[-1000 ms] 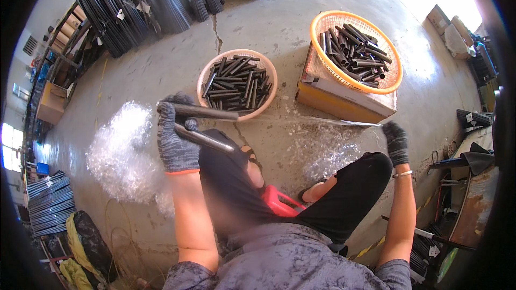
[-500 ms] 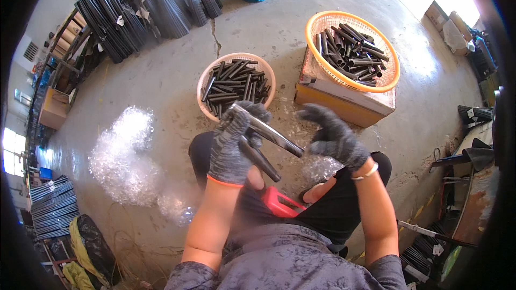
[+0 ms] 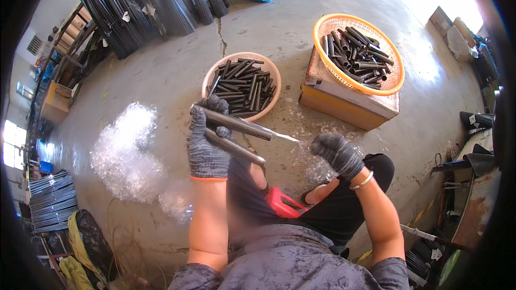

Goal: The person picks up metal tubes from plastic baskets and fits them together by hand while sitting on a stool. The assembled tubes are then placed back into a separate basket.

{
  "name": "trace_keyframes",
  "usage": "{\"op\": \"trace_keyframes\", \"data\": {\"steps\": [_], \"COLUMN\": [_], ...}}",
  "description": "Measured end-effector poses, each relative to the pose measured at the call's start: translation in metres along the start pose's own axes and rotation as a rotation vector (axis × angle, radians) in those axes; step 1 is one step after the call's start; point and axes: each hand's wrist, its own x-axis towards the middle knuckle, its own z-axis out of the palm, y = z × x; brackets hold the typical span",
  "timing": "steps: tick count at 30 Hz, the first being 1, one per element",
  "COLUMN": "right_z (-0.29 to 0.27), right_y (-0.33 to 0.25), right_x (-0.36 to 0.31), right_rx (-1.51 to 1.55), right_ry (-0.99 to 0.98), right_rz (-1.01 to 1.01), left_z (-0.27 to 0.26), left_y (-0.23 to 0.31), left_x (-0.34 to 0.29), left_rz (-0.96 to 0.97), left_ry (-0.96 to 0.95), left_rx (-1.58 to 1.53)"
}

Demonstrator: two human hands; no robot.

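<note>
My left hand [image 3: 207, 153], in a grey knit glove with an orange cuff, is closed around two dark metal tubes. The upper tube [image 3: 242, 124] and the lower tube [image 3: 239, 149] both slant down to the right. A shiny strip of clear plastic film [image 3: 284, 136] stretches from the upper tube's right end toward my other hand. Likewise gloved, my right hand [image 3: 338, 156] has its fingers pinched together at the film's far side; the pinch itself is hard to make out. Crumpled clear film [image 3: 320, 173] shows just below that hand.
A pale pink basket [image 3: 277, 88] of short dark tubes stands ahead. Right of it, an orange-rimmed basket [image 3: 399, 80] of tubes rests on a cardboard box [image 3: 344, 102]. A film heap [image 3: 121, 153] lies at left. Between my legs is a red plastic thing [image 3: 282, 204]. Bundled rods [image 3: 115, 16] stand behind.
My left hand has moved left with both tubes. My right hand has gone from spread fingers near the tube's end to closed, with film now drawn out between the hands.
</note>
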Motion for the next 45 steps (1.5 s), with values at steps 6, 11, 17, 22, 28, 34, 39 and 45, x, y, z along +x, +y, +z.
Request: {"op": "trace_keyframes", "data": {"steps": [6,11,17,22,28,34,39,45], "right_z": [-0.214,-0.294,-0.348,-0.366,-0.148,0.07,0.088,0.071], "right_y": [0.013,0.002,0.05,0.066,0.002,-0.052,-0.045,-0.021], "right_x": [-0.005,-0.077,-0.118,-0.137,-0.012,0.027,0.035,0.027], "right_rx": [-0.314,-1.496,-1.358,-1.251,-0.93,-0.404,-0.115,-0.55], "right_ry": [0.532,0.878,1.092,1.129,0.457,-0.223,-0.372,-0.128], "right_rz": [-0.253,-0.117,0.178,0.236,-0.232,-0.428,-0.199,-0.366], "left_z": [-0.012,-0.009,-0.016,-0.02,0.037,0.053,0.054,0.033], "left_y": [0.028,0.034,0.038,0.053,-0.005,-0.031,-0.027,-0.036], "left_x": [0.002,0.011,0.012,0.02,-0.006,-0.021,-0.03,-0.031], "left_rz": [0.217,0.188,0.301,0.311,0.078,-0.189,-0.132,-0.127], "left_ry": [0.056,0.158,0.209,0.078,-0.119,-0.276,-0.192,-0.209], "left_rx": [0.221,0.131,0.206,0.34,0.444,0.544,0.568,0.739]}}
